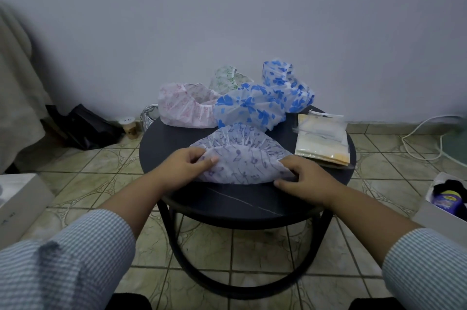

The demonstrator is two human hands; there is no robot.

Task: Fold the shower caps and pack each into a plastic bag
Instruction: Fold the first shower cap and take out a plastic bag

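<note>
A white shower cap with purple print (242, 155) lies folded into a half-round on the dark round table (237, 203). My left hand (188, 164) pinches its left corner. My right hand (300, 178) presses and grips its right corner. Behind it lie a pink-print cap (184, 105), a green-print cap (227, 78) and two blue-flower caps (250, 107) (288, 82). A stack of clear plastic bags (321, 138) rests on the table's right side.
The table stands close to a plain wall on a tiled floor. A white box (17, 203) sits at the left, an open box with dark items (444, 201) at the right. A black bag (83, 125) and a small cup (129, 126) lie by the wall.
</note>
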